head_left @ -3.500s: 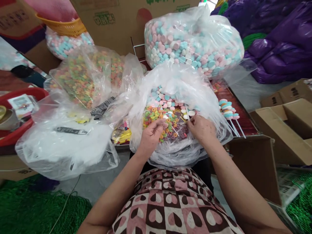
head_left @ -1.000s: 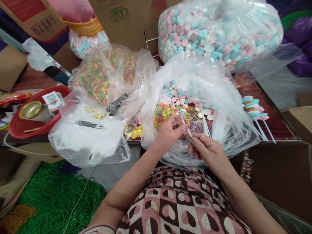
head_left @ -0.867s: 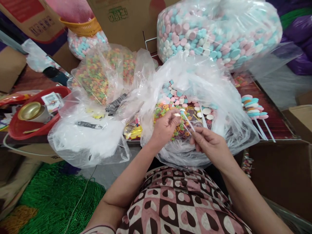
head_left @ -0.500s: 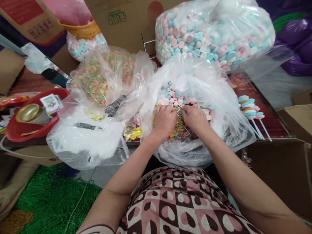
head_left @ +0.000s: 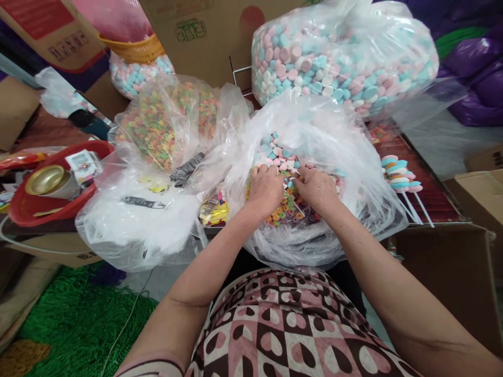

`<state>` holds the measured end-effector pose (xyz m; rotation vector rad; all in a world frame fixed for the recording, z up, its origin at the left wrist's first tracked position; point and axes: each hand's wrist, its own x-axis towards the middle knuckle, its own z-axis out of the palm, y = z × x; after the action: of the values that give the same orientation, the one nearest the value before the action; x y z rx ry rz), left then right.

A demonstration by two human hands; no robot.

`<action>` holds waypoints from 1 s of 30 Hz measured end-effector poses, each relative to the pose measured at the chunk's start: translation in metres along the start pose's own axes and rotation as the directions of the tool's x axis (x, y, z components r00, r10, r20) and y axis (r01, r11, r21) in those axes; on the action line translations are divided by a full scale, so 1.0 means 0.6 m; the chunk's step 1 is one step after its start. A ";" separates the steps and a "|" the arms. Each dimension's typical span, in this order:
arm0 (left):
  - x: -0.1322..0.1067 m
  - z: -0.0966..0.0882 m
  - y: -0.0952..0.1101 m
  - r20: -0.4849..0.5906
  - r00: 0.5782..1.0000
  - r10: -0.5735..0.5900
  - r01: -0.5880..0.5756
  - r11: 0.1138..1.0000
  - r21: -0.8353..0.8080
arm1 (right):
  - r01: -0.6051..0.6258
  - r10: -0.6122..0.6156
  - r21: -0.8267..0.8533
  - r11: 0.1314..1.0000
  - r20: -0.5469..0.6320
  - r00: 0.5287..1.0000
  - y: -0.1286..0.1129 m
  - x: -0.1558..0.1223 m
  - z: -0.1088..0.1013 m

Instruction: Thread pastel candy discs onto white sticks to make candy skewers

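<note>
My left hand (head_left: 267,189) is closed, its fingers curled down over the candies inside an opened clear plastic bag (head_left: 377,193). What its fingertips hold is hidden. Close on its right, my right hand (head_left: 317,191) has its fingers bent and pinches a thin white stick (head_left: 296,172), of which only a short end shows. Beneath and between both hands lie colourful ring-shaped gummies (head_left: 283,212). Pink, blue and white marshmallows (head_left: 277,152) lie just beyond my fingers in the same bag. Another white stick (head_left: 299,207) lies across the gummies.
Marshmallow skewers (head_left: 401,175) lie at the table's right edge. Behind stands a large bag of marshmallows (head_left: 346,63). Leftward are a bag of gummies (head_left: 157,125), a bag of white items (head_left: 137,230), yellow ties (head_left: 214,211) and a red basket (head_left: 23,209).
My right hand has turned slightly and its fingers reach a little farther over the candies; less of the stick shows. My left hand has stayed nearly in place.
</note>
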<state>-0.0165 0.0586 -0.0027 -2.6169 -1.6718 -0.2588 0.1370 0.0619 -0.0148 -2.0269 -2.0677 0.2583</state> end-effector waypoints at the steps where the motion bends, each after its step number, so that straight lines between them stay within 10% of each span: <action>1: -0.001 0.001 -0.003 -0.004 1.000 -0.007 0.007 1.000 -0.013 | 0.001 0.000 0.026 1.000 -0.033 0.999 0.003 -0.004 -0.001; 20: -0.013 0.000 -0.002 -0.012 1.000 0.026 -0.025 0.999 0.042 | -0.084 0.129 0.536 0.840 -0.046 0.991 0.023 -0.055 -0.006; 30: 0.024 0.002 -0.002 0.053 0.998 0.033 -0.035 0.999 0.029 | -0.132 0.154 0.368 0.920 -0.031 0.988 0.032 -0.072 -0.004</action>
<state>-0.0115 0.0724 -0.0015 -2.6499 -1.6312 -0.1647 0.1566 0.0194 -0.0197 -1.9277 -1.6851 0.5577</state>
